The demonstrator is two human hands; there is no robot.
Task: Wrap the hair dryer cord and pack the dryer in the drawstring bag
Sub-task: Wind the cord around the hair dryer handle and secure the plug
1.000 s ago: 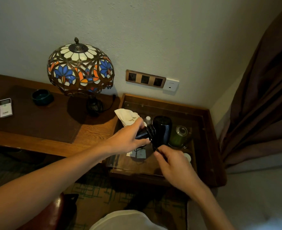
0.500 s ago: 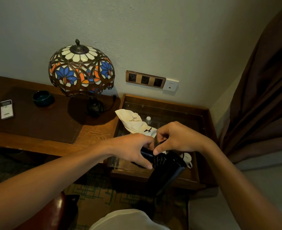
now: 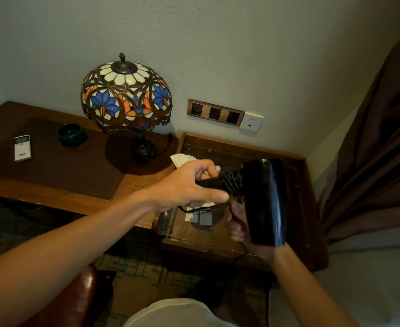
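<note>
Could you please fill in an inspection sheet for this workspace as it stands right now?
Surface: wooden desk beside a lower glass-topped table.
Job's things: black hair dryer held in the air; white bag on the table.
Clutter: remote, dark bowl, lamp.
Grippers: left hand grips the dryer's handle; right hand sits behind its barrel.
Cables: cord coiled around the handle.
Surroundings: wall sockets, brown curtain.

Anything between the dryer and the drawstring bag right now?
The left hand, gripping the black hair dryer by its cord-wrapped handle, covers most of the white cloth drawstring bag lying behind it; nothing else visible.
</note>
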